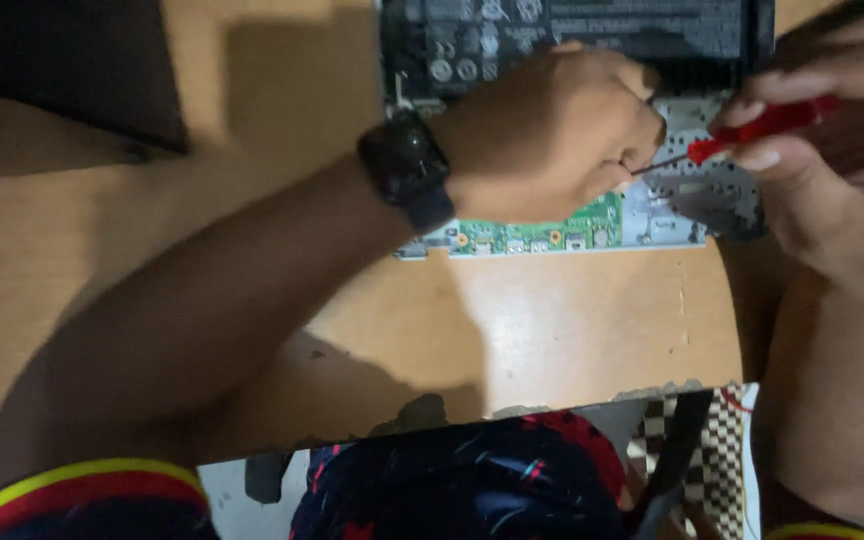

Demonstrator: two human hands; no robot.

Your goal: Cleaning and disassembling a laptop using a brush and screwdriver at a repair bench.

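We see an opened laptop (692,205) lying upside down at the far edge of a smooth, pale wooden table (572,320), its inner parts bared. A flat black battery pack (592,35) with pale markings fills the far side. Along the near edge runs a narrow green circuit board (542,232) with small metal ports, and beside it sits a grey, dimpled metal frame.

Our left hand (552,135) rests over the middle of the laptop, curled into a loose fist. Its fingertips pinch together at the thin steel shaft of a screwdriver (752,128). A glossy black wristwatch (407,170) with a rounded square face wraps that wrist.

Our right hand (812,170) comes in from the right and grips the screwdriver's slim red plastic handle between thumb and fingers. The tool lies nearly level, its tip pointing left towards the left hand's fingertips, just above the grey frame. We cannot tell exactly what the tip touches, since the left hand hides it.

The table's near edge looks chipped and rough. Below it shows dark patterned cloth (472,480) with red streaks. A sleeve cuff (82,485) banded in yellow and red sits at the lower left, and a checked brown and white surface (722,440) shows at the lower right.
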